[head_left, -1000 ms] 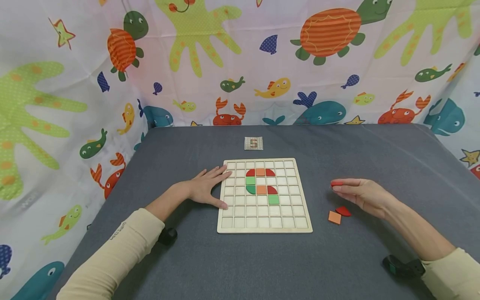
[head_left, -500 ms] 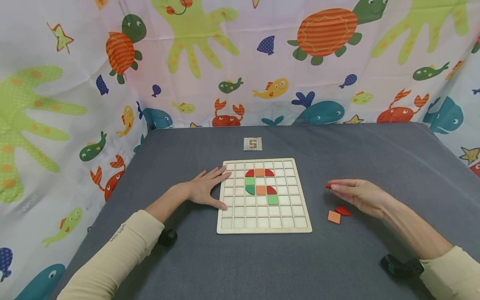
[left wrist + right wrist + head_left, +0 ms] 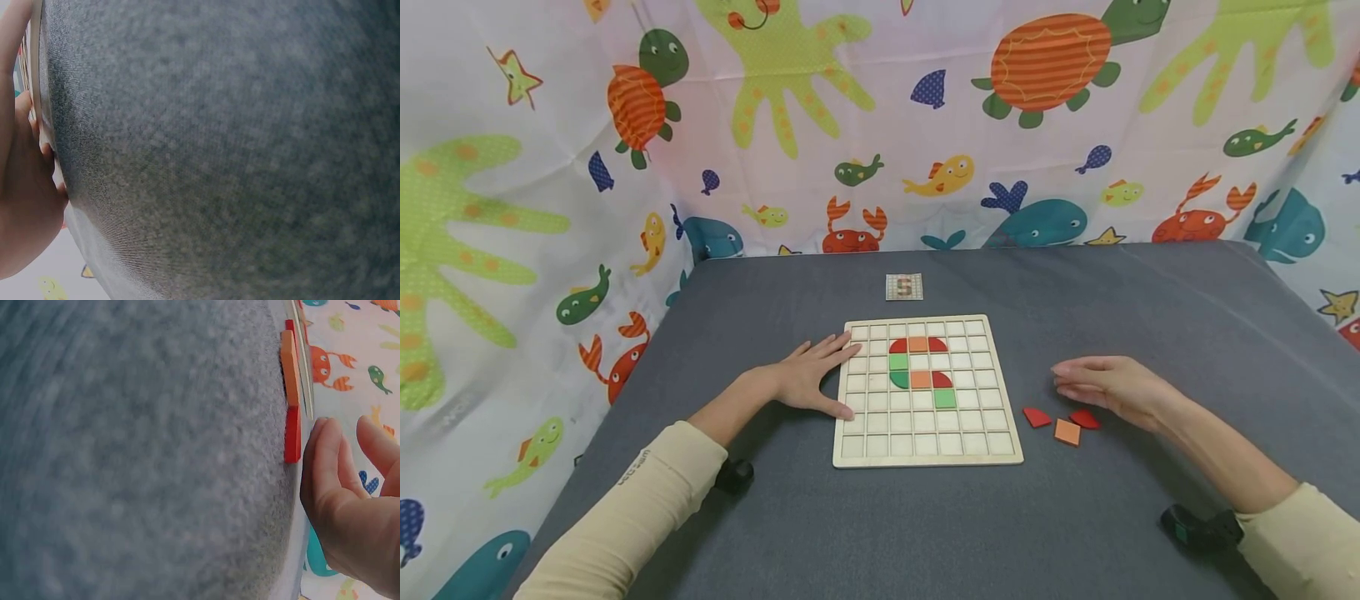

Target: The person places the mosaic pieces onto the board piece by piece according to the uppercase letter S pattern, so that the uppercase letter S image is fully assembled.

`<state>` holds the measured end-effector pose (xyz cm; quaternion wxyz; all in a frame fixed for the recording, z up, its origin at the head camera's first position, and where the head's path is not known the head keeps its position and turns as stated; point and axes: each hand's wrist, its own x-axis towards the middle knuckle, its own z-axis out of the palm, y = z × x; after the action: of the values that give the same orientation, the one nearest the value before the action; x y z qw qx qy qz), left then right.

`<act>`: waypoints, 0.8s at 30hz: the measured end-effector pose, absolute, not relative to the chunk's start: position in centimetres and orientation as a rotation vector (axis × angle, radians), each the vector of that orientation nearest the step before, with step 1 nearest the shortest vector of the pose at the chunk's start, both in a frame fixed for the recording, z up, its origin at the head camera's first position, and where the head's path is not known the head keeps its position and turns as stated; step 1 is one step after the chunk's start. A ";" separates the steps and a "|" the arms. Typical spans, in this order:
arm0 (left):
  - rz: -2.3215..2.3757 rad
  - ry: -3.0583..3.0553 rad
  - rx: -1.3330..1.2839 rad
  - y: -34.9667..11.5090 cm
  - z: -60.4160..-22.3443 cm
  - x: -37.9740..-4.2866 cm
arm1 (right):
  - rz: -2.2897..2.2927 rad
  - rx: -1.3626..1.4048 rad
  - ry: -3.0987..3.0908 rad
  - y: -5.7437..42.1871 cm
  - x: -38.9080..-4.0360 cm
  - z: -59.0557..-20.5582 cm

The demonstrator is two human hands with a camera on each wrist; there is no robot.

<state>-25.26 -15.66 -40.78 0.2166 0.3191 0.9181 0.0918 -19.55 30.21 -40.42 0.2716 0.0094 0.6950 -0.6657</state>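
Note:
In the head view my left hand (image 3: pixel 808 377) rests with spread fingers on the left edge of a wooden grid board (image 3: pixel 920 450). Red, orange and green tiles lie in its cells, among them a light green square (image 3: pixel 945 398). My right hand (image 3: pixel 1112 387) hovers over the cloth right of the board, holding nothing; the right wrist view shows a gap between thumb and fingers. Below and left of it lie a red quarter-round tile (image 3: pixel 1037 417), an orange square tile (image 3: pixel 1067 432) and another red tile (image 3: pixel 1085 418). In the left wrist view the board's edge (image 3: pixel 36 62) shows beside my fingers.
A small card (image 3: pixel 904 287) with a printed grid pattern lies behind the board. Grey cloth (image 3: pixel 760 517) covers the table. A sea-animal curtain (image 3: pixel 820 125) hangs behind and at the sides. Black wrist cameras (image 3: pixel 1201 529) sit below both forearms.
My right hand has let go of the red tile it pinched. That tile now lies on the cloth, left of the orange square. The left hand stays on the board.

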 end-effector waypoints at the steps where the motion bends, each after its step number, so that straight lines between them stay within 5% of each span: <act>1: 0.254 2.544 0.882 -15.6 -40.8 -25.2 | -1.760 0.029 1.894 30.0 -19.5 -40.3; 24: 0.231 2.549 0.871 -15.6 -40.9 -25.3 | -1.332 -0.554 2.290 26.6 -18.2 -40.0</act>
<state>-25.31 -15.63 -40.95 0.2173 0.3146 0.9203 0.0836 -18.18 26.65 -39.95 0.2158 -0.1997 0.8262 -0.4806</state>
